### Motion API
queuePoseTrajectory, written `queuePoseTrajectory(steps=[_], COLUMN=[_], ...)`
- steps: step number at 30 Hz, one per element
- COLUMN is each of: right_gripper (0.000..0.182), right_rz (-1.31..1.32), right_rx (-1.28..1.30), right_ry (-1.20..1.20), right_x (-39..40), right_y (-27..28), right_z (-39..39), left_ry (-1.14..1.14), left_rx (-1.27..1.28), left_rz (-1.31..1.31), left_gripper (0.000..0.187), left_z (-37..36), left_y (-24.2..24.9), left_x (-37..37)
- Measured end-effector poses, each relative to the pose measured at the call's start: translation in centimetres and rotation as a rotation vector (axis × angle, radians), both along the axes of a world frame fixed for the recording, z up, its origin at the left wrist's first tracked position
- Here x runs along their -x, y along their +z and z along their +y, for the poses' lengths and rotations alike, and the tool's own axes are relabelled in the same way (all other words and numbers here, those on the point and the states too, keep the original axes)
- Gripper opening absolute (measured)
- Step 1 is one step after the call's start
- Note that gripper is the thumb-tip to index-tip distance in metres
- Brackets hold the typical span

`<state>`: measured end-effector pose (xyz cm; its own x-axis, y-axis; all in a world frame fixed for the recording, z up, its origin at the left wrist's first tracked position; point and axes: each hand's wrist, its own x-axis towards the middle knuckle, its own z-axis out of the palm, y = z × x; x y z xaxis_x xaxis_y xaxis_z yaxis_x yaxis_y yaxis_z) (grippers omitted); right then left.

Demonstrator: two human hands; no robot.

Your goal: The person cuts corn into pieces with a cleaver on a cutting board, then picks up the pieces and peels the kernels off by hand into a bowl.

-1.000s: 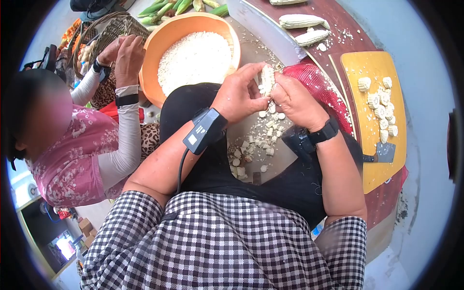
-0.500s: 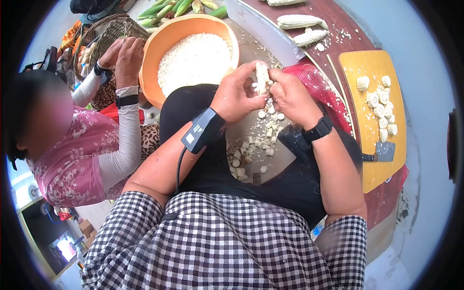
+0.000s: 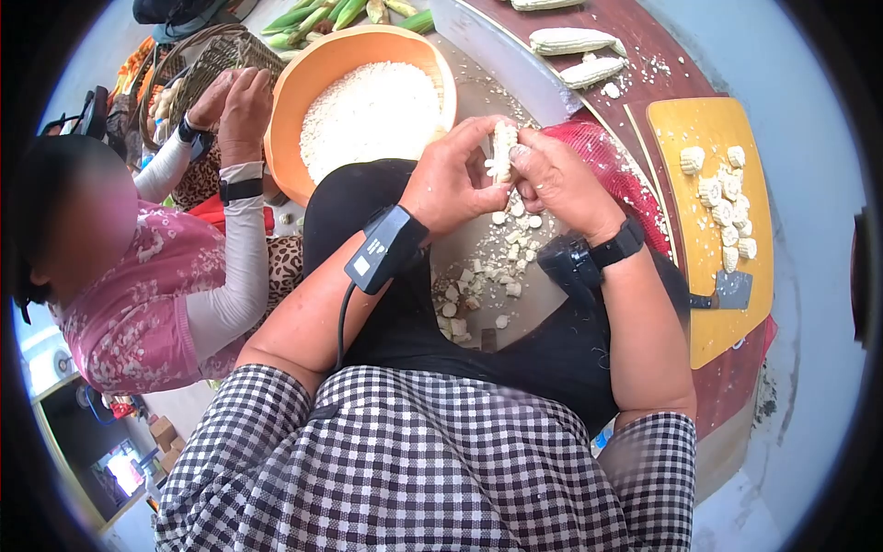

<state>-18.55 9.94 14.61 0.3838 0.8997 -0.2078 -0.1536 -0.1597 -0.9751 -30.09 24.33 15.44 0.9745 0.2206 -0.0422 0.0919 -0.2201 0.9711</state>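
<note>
A short piece of white corn cob (image 3: 503, 149) is held upright between my two hands, above my lap. My left hand (image 3: 451, 179) grips it from the left, fingers behind and thumb below. From the other side my right hand (image 3: 563, 184) presses its thumb against the kernels, its other fingers curled under. A large orange basin (image 3: 280, 120) stands beyond my left hand, with a heap of loose white kernels (image 3: 372, 115) in it. Below my hands, cob bits (image 3: 512, 267) and kernels lie scattered on the floor between my legs.
To the right, a yellow cutting board (image 3: 708, 340) bears several cut corn pieces (image 3: 722, 212) and a cleaver (image 3: 733, 290). Peeled cobs (image 3: 570, 41) lie on the red table. A red mesh bag (image 3: 598, 152) sits beside my right hand. On the left sits another person (image 3: 147, 294), near a wicker basket (image 3: 221, 69).
My right hand has turned slightly, its thumb shifting down along the corn piece, and the wrist has rolled. My left hand stays nearly in place. The other person's hands have barely moved.
</note>
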Motion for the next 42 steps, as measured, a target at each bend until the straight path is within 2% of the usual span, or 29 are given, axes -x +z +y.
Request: queuePoseTrajectory(steps=[3, 6, 9, 12, 15, 18, 21, 24, 30, 36, 39, 42], right_gripper=[0.044, 0.043, 0.037, 0.035, 0.037, 0.039, 0.039, 0.040, 0.039, 0.036, 0.030, 0.029], right_rz=[-0.132, -0.254, -0.255, -0.362, -0.421, -0.163, 0.193, 0.139, 0.003, -0.113, -0.208, -0.145], right_rx=[-0.026, 0.015, 0.063, -0.007, 0.048, 0.116, 0.080, 0.047, -0.022, 0.061, 0.047, 0.059], right_ry=[0.001, -0.010, -0.024, -0.051, -0.100, -0.101, -0.097, -0.027, -0.028, -0.016, -0.099, -0.125], right_x=[0.2, 0.4, 0.6, 0.6, 0.6, 0.7, 0.0, -0.5, 0.0, 0.2, 0.8, 0.9], right_y=[-0.5, -0.3, 0.0, -0.7, -1.0, 0.0, -0.1, 0.2, 0.4, 0.2, 0.2, 0.3], right_z=[-0.1, 0.2, 0.3, 0.5, 0.6, 0.4, 0.4, 0.1, 0.0, 0.0, 0.4, 0.6], left_ry=[0.007, 0.002, 0.016, 0.020, 0.045, 0.010, -0.003, -0.019, -0.046, -0.027, -0.015, -0.014], left_rx=[-0.103, -0.108, -0.144, -0.160, 0.034, 0.036, 0.059, 0.119, -0.078, -0.145, -0.056, -0.056], left_rz=[-0.071, -0.014, -0.038, -0.002, -0.063, -0.047, -0.010, -0.054, -0.104, -0.085, -0.075, -0.084], left_gripper=[0.057, 0.058, 0.057, 0.058, 0.059, 0.062, 0.061, 0.061, 0.061, 0.062, 0.062, 0.063], left_z=[0.0, 0.1, 0.0, 0.0, -0.2, -0.1, 0.1, 0.0, 0.2, 0.0, -0.2, -0.1], left_y=[-0.6, -0.3, -0.5, -0.4, -0.7, -0.2, 0.2, 0.3, -0.3, -0.2, 0.1, 0.3], left_x=[0.0, 0.1, 0.0, 0.0, -0.1, 0.0, 0.0, 0.0, -0.1, 0.0, 0.0, 0.0])
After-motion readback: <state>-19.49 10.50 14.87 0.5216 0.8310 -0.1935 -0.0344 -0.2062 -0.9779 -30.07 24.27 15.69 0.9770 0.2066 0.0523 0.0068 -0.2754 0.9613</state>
